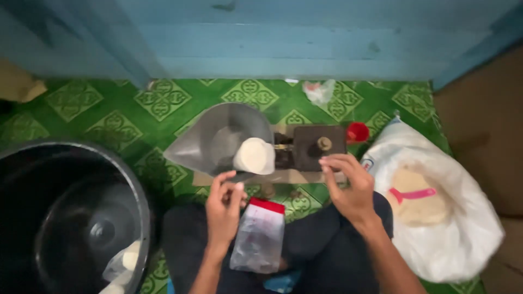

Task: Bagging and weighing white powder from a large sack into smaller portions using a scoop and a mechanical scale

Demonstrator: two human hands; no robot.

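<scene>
A balance scale sits on the green patterned floor in front of me. Its metal pan (210, 139) holds a filled clear bag of pale powder (254, 155). A brass weight (324, 144) stands on the dark platform (316, 146). My left hand (224, 206) hovers just below the pan's rim, fingers pinched near the bag. My right hand (348, 185) reaches over the platform's near edge, fingers spread and holding nothing. A stack of clear plastic bags with a red band (258, 236) lies on my lap between my arms.
A large white sack (452, 228) of pale flour with a pink scoop (411, 194) stands at right. A big black tub (71, 218) holding filled bags sits at left. A red cap (357, 132) and a crumpled bag (319, 90) lie by the blue wall.
</scene>
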